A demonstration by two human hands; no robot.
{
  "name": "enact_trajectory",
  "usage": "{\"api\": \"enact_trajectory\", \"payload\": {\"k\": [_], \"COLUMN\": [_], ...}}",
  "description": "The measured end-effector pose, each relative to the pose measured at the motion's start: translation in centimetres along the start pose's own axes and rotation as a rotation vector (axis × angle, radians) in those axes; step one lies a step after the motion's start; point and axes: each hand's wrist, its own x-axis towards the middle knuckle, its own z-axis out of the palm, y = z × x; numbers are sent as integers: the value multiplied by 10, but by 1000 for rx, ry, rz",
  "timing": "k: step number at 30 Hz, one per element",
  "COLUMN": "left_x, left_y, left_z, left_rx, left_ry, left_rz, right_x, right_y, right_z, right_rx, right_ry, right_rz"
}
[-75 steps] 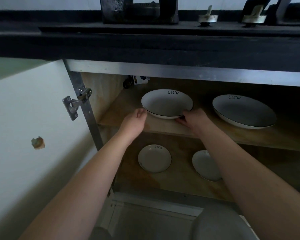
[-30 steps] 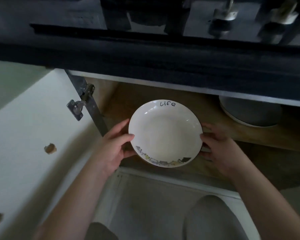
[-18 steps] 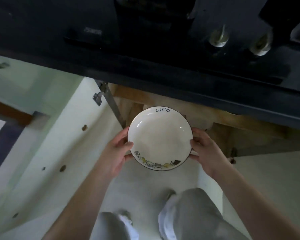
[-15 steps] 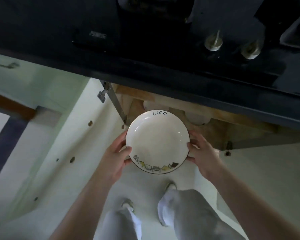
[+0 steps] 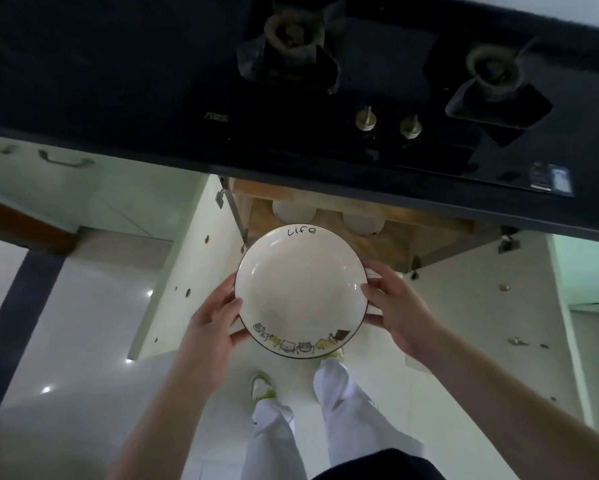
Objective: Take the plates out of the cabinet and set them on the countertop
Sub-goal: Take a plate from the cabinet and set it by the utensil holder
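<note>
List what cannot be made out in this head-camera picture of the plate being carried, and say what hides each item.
1. Underside of the plate: faces away from the head camera.
2. Fingers of the left hand and right hand beneath the rim: covered by the plate.
3. Two plates in the cabinet: only their edges show under the countertop.
4. Sticker on the stove: text too small.

Dark countertop [image 5: 118,98] carries a black hob [image 5: 377,81]. Wooden cabinet shelf [image 5: 412,233] below holds two white plates [image 5: 293,211], partly hidden under the counter edge.
</note>
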Motion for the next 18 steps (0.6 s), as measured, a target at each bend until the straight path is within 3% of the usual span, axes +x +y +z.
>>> {"api": "enact_trajectory", "payload": {"k": [8,18], "left_x": [-59,-129], "left_y": [60,106], "left_z": [-15,20], "left_rx": [2,41], "left_ry": [-76,-120], "left_rz": [111,242], "right_x": [-85,-147], "right_y": [-33,-59], "right_z": [20,-13], "right_rx": [55,182], "right_ry": [42,3], "right_rz": [-127,-193]}}
